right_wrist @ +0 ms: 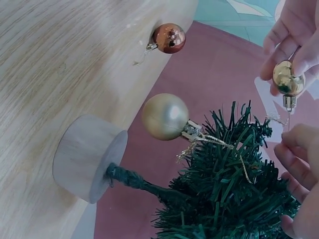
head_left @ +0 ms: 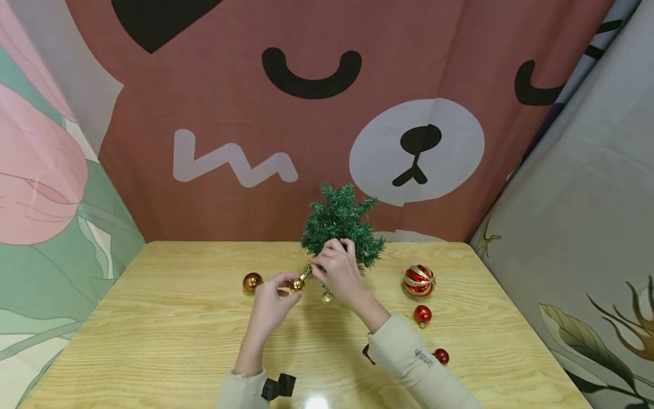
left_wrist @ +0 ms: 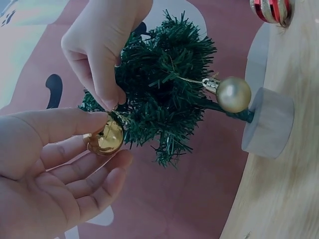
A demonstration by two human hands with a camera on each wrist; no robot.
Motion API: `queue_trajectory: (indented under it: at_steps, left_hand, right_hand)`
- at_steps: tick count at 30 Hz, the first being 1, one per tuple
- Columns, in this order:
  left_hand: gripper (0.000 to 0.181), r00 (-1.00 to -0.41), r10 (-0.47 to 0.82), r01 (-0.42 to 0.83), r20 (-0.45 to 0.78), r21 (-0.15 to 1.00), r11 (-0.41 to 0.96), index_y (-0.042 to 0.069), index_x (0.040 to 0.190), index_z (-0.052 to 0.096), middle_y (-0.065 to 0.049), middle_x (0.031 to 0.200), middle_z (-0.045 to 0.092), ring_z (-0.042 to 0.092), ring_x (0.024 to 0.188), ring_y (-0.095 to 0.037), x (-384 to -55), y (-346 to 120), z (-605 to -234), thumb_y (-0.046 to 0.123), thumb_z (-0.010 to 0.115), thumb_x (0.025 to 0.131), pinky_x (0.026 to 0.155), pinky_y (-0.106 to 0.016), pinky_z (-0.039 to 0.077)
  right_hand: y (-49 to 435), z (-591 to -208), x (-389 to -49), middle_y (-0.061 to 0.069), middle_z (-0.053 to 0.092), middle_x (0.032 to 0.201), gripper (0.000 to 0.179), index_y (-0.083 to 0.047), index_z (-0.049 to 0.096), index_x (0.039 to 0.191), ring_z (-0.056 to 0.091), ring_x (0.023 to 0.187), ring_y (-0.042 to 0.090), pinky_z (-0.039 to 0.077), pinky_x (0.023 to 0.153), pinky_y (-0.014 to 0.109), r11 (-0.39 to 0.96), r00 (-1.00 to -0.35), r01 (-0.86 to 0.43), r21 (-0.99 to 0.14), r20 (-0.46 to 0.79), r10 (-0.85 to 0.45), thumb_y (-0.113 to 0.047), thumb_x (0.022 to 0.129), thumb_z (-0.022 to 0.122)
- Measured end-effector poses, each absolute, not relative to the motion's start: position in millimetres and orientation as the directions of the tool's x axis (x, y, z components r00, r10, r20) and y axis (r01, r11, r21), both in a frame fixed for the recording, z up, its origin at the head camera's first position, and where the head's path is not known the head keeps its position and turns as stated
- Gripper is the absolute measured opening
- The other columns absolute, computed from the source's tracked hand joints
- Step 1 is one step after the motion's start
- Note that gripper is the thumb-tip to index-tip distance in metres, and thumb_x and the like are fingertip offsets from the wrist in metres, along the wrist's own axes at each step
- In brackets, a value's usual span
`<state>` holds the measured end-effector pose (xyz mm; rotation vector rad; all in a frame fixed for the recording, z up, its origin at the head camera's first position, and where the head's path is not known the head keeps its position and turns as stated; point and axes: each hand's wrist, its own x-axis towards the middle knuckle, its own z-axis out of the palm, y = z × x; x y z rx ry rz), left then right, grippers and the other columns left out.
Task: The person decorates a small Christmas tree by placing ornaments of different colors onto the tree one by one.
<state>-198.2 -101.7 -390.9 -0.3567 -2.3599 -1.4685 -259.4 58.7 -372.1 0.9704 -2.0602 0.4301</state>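
Note:
A shiny gold bauble (head_left: 297,284) is held between the thumb and fingers of my left hand (head_left: 271,304), beside the left side of a small green artificial Christmas tree (head_left: 337,213). Thumb and forefinger of my right hand (head_left: 341,274) pinch the thin string above the bauble's cap, right at a branch tip; the right wrist view shows the string (right_wrist: 289,119) running up to them. Lower on the tree, a matte champagne bauble (right_wrist: 165,117) hangs by a gold cord. The tree's thin trunk rises from a round pale base (left_wrist: 269,123).
On the wooden table (head_left: 168,318), a copper-coloured bauble (head_left: 252,282) lies left of the tree. At the right are a red bauble with glittery stripes (head_left: 419,280), a plain red one (head_left: 422,313) and a darker red one (head_left: 441,356) by the right sleeve. A printed curtain (head_left: 230,216) hangs behind.

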Motion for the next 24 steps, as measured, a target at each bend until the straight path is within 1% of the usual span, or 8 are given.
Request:
queue_trajectory:
  at_steps: [3,9,13,17,21,24]
  left_hand:
    - [0.028,-0.898,0.041,0.404,0.439,0.781,0.476,-0.005,0.101,0.063,-0.015,0.094,0.063,0.059,0.082,-0.026,-198,-100,-391,-0.003,0.069,0.074,0.068,-0.04,0.05]
    - [0.029,-0.887,0.006,0.385,0.462,0.733,0.561,-0.004,0.102,0.063,-0.015,0.093,0.063,0.058,0.079,-0.026,-198,-98,-392,-0.002,0.069,0.074,0.066,-0.036,0.05]
    - [0.03,-0.889,0.001,0.374,0.458,0.725,0.578,-0.005,0.102,0.063,-0.016,0.096,0.062,0.058,0.082,-0.027,-199,-98,-394,-0.003,0.069,0.073,0.067,-0.037,0.05]
    - [0.03,-0.892,0.003,0.367,0.451,0.722,0.587,-0.005,0.103,0.063,-0.017,0.097,0.062,0.058,0.084,-0.027,-200,-98,-395,-0.003,0.069,0.073,0.068,-0.038,0.05]
    - [0.03,-0.886,-0.001,0.374,0.464,0.716,0.59,-0.005,0.102,0.063,-0.017,0.095,0.062,0.058,0.083,-0.027,-202,-98,-394,-0.003,0.07,0.073,0.067,-0.038,0.05]
    - [0.03,-0.882,0.001,0.38,0.471,0.709,0.595,-0.005,0.101,0.064,-0.017,0.094,0.063,0.059,0.081,-0.027,-204,-98,-393,-0.004,0.07,0.072,0.065,-0.038,0.05]
  right_hand:
    - [58,-372,-259,-0.002,0.065,0.07,0.006,-0.009,0.073,0.073,0.051,0.082,0.016,0.034,0.082,0.046,0.646,-0.399,-0.763,0.024,0.769,-0.5,-0.007,0.075,0.068]
    - [55,-373,-259,-0.003,0.065,0.071,0.008,-0.011,0.073,0.074,0.05,0.083,0.015,0.033,0.085,0.05,0.661,-0.427,-0.75,0.043,0.731,-0.532,-0.005,0.074,0.068]
    - [52,-374,-258,-0.005,0.065,0.071,0.012,-0.013,0.074,0.075,0.05,0.081,0.015,0.033,0.087,0.051,0.674,-0.446,-0.737,0.055,0.71,-0.545,-0.003,0.073,0.068]
    - [51,-374,-258,-0.004,0.064,0.072,0.011,-0.012,0.074,0.076,0.049,0.081,0.015,0.032,0.087,0.053,0.679,-0.459,-0.733,0.052,0.698,-0.55,-0.004,0.072,0.068]
    - [49,-374,-260,-0.004,0.064,0.069,0.012,-0.012,0.072,0.073,0.049,0.08,0.015,0.032,0.086,0.055,0.685,-0.472,-0.727,0.038,0.698,-0.539,-0.003,0.073,0.066]
    - [48,-372,-261,-0.003,0.063,0.068,0.013,-0.013,0.072,0.073,0.048,0.078,0.015,0.031,0.085,0.055,0.698,-0.498,-0.716,0.018,0.686,-0.53,-0.002,0.072,0.065]
